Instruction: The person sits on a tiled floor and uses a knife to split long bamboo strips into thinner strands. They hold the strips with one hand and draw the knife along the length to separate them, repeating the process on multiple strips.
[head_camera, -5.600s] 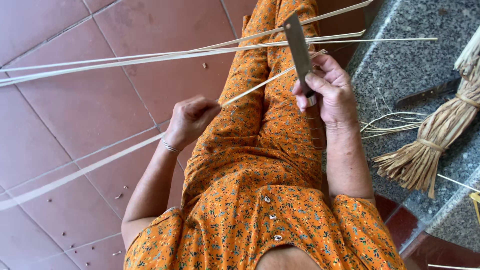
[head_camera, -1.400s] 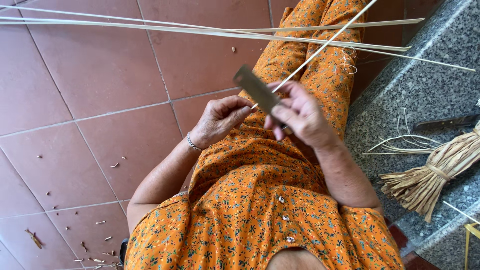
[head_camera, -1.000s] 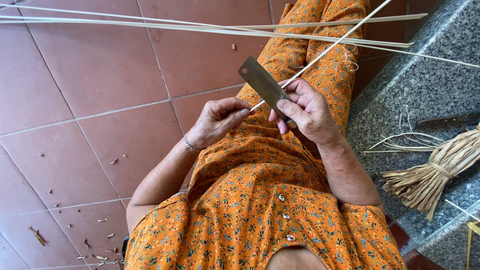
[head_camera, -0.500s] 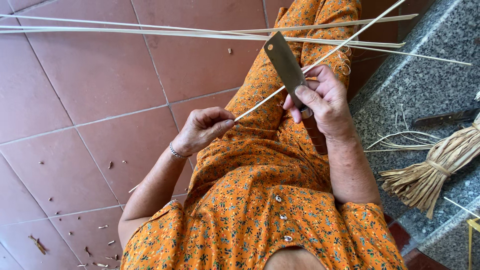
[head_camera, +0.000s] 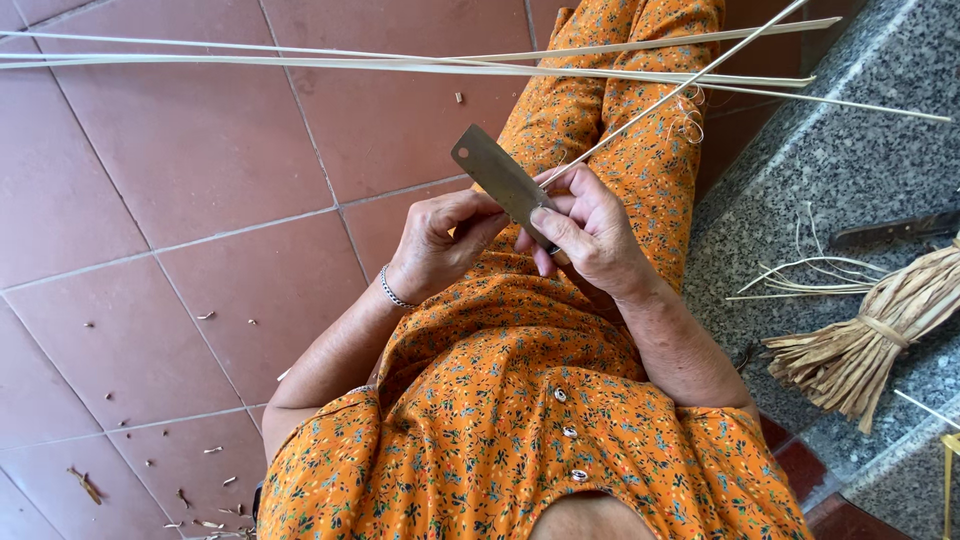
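Right hand (head_camera: 590, 235) clasps flat blade (head_camera: 497, 178) against thin strip (head_camera: 660, 102); left hand (head_camera: 440, 240) adjoining.

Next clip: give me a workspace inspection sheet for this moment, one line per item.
Surface: reddish-brown tiled floor; grey speckled stone step on the right.
Job's things: flat grey metal blade and thin pale cane strip, the strip running up and away from the hands.
Clutter: long pale cane strips lying across the floor and lap; small shavings on the tiles; tied bundle of tan fibre and loose curls on the step.
Grips: right hand closed on the blade; left hand pinched at the blade's edge, what it holds hidden.
Cables: nothing seen.
Surroundings: orange flowered dress; dark handled tool on the step.
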